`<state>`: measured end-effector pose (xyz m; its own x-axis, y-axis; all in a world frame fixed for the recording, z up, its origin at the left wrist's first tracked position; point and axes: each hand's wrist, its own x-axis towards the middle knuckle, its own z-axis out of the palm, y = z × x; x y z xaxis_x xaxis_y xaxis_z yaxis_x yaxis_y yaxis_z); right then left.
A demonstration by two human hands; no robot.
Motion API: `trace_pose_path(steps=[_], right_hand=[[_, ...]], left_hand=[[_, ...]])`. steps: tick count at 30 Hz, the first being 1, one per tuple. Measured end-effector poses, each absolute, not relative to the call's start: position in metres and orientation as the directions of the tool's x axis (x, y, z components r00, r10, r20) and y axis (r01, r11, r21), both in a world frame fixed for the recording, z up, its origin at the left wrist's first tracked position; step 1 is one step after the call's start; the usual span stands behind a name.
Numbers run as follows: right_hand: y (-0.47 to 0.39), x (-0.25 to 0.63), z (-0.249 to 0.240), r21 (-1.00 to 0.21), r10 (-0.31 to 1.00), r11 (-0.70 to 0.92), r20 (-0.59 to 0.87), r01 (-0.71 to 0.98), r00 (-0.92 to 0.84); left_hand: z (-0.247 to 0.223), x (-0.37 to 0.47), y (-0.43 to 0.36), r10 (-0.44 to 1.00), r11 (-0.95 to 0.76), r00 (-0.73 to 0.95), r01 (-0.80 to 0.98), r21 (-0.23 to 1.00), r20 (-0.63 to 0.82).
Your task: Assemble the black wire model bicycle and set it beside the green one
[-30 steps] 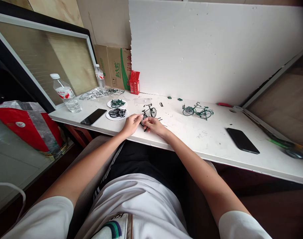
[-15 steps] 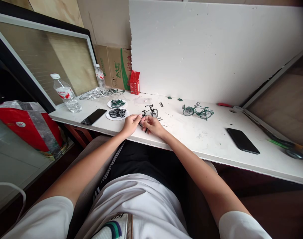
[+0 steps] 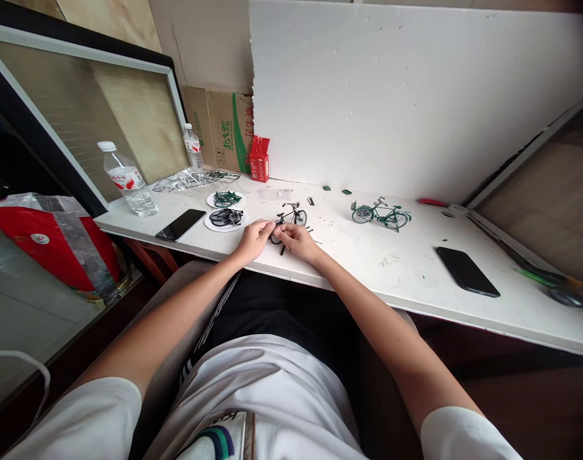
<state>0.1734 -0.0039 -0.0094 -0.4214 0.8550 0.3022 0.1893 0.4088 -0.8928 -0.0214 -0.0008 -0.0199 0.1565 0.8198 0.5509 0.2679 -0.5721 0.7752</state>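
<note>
A small black model bicycle stands near the table's front edge, its handlebar and one wheel showing beyond my fingers. My left hand pinches at the near end of the bicycle, thumb and fingertips pressed together. From the other side my right hand closes its fingers on the same end, the tips of both hands almost meeting. Any small part between the fingertips is hidden. Thin black pieces lie by my right hand. To the left, a white plate carries black bicycle parts.
Green bicycle parts lie on another plate behind. A green model bicycle stands to the right. Phones lie at left and right. A water bottle, a red box and a white board stand farther back.
The black model bicycle has shifted slightly to the right and turned a little. My right hand's fingers have drawn in closer around its near end; my left hand barely moved.
</note>
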Motion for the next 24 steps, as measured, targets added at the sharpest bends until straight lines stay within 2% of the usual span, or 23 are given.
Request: trace_pose_path(steps=[24], right_hand=[[0.0,0.1737,-0.0156,-0.872,0.844,0.46,0.37,0.168,-0.389]], left_hand=[[-0.0246,-0.0232,0.0032,0.781,-0.621,0.186,0.326,0.713,0.596]])
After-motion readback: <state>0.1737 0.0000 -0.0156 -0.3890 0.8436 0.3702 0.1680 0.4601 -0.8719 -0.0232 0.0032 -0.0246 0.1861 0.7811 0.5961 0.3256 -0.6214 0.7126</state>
